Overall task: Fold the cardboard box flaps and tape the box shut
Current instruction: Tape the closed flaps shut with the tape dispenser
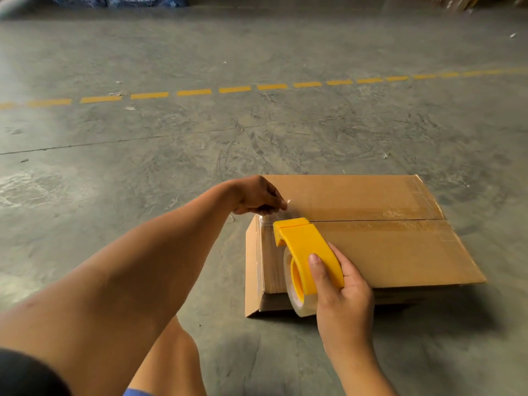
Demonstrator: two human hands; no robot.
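A brown cardboard box [385, 247] lies on the concrete floor with its top flaps folded down and meeting at a middle seam. My right hand [343, 284] grips a yellow tape dispenser [307, 247] holding a clear tape roll [298, 302], its nose at the left end of the seam. My left hand [257, 195] pinches the free end of the clear tape [281, 208] at the box's upper left edge. A strip of tape runs down the box's left side.
Bare grey concrete floor [171, 155] surrounds the box. A dashed yellow line [234, 89] crosses it farther out. Blue wrapped goods [120, 0] sit at the far top left. My knee [168, 355] shows at the bottom.
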